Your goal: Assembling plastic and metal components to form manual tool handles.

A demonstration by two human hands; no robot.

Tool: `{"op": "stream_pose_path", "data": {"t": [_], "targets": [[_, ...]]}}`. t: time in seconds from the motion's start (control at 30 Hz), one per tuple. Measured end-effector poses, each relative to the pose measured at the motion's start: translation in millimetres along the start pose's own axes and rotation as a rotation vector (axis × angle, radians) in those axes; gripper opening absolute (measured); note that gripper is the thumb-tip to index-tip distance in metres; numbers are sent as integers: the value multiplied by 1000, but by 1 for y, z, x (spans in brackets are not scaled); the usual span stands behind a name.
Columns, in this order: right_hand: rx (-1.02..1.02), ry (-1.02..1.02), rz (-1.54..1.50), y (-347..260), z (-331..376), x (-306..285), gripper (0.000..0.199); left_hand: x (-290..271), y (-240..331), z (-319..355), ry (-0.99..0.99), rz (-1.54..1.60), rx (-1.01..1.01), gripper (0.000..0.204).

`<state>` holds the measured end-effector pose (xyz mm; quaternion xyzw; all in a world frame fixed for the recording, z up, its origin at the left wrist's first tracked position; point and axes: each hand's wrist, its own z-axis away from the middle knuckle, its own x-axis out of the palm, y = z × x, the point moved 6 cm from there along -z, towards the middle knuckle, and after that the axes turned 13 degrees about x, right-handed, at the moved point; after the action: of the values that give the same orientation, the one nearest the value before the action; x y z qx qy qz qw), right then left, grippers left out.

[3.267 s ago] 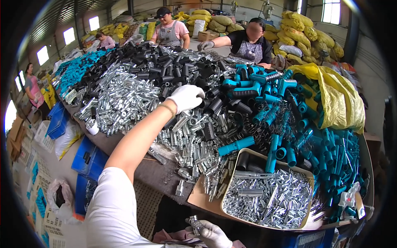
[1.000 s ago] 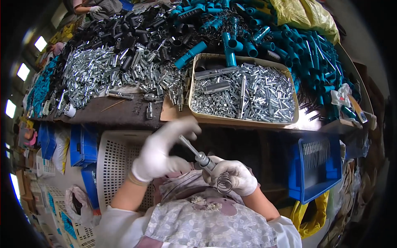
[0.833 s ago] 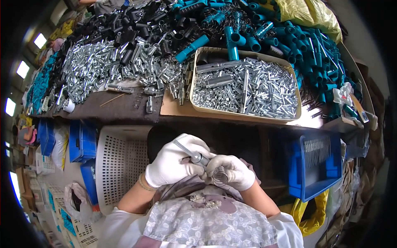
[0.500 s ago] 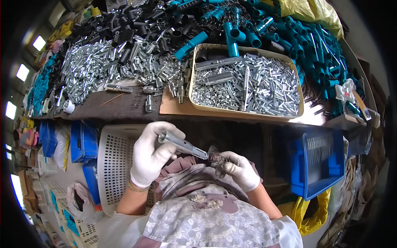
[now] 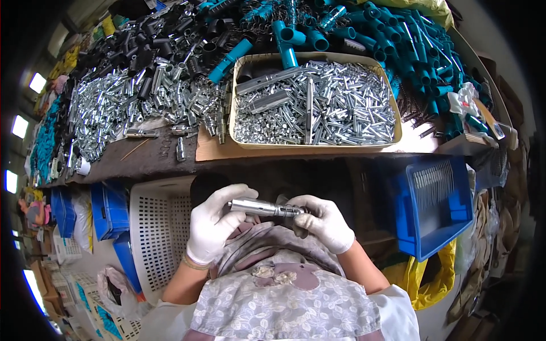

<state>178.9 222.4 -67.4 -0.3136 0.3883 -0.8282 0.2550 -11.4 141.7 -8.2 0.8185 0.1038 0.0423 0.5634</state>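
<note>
Both my hands wear white gloves and meet above my lap, in front of the bench edge. A shiny metal tube [image 5: 254,207] lies nearly level between them. My left hand [image 5: 215,223] is closed on its left end, thumb below and fingers above. At the tube's right end, my right hand [image 5: 325,223] pinches a narrower metal fitting [image 5: 289,210]; its fingertips partly cover that end. On the bench beyond stands a cream tray [image 5: 318,145] holding many small metal pins and two longer slotted tubes.
Loose silver fittings [image 5: 108,108] cover the bench's left, with black sleeves [image 5: 165,48] behind. Teal tubes [image 5: 421,57] are heaped at the right. Below the bench are a white perforated basket [image 5: 162,227] at left and a blue bin [image 5: 435,213] at right.
The tube has swung from a downward slant to nearly level, and its right end now meets the fitting in my right hand. My view has shifted, so the bench appears further left and higher.
</note>
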Motion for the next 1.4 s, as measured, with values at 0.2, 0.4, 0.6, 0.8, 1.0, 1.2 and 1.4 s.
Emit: {"op": "stream_pose_path", "data": {"t": [0.2,0.4,0.6,0.8,1.0,1.2,1.4], "targets": [[-279,195,368,-3,7,-9,31,15,0,-11,-563,-539,-27,46],[-261,140,527,21,6,13,29,49,-2,-3,-611,-671,236,47],[-366,310,658,-18,68,-31,33,75,-13,3,-593,-506,188,29],[-488,1324,796,-63,161,-242,9,71,-20,-1,-385,-408,60,30],[113,1438,1002,-18,156,-343,14,73,-18,-3,-342,-405,59,32],[373,1362,984,-14,131,-365,31,68,-19,1,-299,-417,56,33],[380,1227,746,-17,130,-380,47,62,-15,-3,-264,-421,69,32]]}}
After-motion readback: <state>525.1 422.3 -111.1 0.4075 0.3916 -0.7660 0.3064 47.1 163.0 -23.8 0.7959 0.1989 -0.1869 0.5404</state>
